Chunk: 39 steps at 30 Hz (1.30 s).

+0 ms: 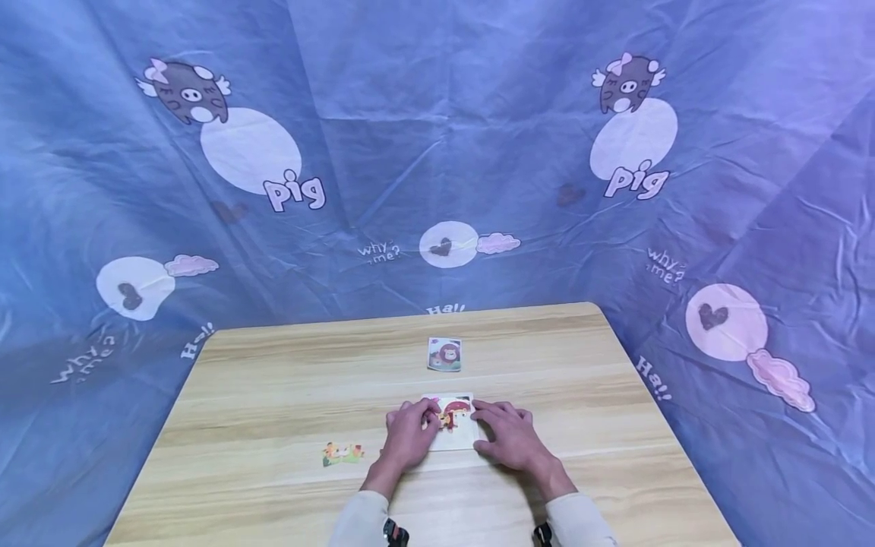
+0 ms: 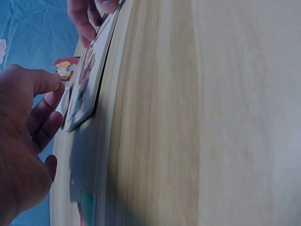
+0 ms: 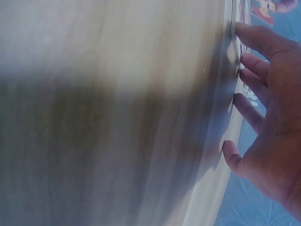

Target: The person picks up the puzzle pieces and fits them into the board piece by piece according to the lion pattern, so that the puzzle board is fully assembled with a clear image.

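Note:
A white puzzle board (image 1: 454, 440) lies on the wooden table, with coloured picture parts in its upper half. My left hand (image 1: 410, 434) is at the board's left side and pinches a small red and yellow puzzle piece (image 2: 65, 69) between thumb and forefinger. That piece is held above the board in the left wrist view. At the other side, my right hand (image 1: 509, 434) touches the board's right edge with spread, slightly bent fingers. In the right wrist view its thumb (image 3: 258, 37) meets the board's edge.
Beyond the board lies a picture card (image 1: 444, 354) with a lion-like animal. Left of my left hand are loose colourful puzzle pieces (image 1: 342, 453), lying close together. A blue printed cloth (image 1: 383, 152) hangs behind and beside the table (image 1: 273, 395).

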Available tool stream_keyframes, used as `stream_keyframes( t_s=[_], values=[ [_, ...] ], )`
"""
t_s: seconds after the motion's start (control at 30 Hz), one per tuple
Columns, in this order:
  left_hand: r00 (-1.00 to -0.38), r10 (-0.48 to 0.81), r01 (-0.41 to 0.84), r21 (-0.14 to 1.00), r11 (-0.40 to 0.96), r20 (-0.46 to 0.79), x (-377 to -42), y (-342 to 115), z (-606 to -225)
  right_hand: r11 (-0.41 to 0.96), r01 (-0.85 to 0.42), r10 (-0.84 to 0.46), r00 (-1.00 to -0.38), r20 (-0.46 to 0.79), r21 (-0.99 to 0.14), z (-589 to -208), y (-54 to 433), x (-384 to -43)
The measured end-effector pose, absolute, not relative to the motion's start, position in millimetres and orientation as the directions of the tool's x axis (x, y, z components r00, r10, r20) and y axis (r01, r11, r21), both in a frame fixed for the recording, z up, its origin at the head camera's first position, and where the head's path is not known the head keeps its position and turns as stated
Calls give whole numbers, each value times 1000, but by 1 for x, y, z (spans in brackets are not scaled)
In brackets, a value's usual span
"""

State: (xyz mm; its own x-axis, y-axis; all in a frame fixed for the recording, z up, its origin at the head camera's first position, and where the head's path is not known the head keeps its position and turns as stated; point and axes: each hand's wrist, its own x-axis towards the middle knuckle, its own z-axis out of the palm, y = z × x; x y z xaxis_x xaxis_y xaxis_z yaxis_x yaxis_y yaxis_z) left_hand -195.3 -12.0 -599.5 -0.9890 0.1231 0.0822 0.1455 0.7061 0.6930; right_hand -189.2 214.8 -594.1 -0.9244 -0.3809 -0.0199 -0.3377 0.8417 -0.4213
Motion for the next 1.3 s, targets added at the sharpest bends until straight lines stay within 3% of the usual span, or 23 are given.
stream_keyframes(
  t_s=[0.57,1.3],
  values=[
    [-978,191,195,674,712,81,-201,11,-602,841,-331,-381,-924,-33,-427,-592,214,-191],
    [-973,168,225,508,831,158,-204,20,-612,850,-343,-378,-926,-9,-400,-595,214,-192]
  ],
)
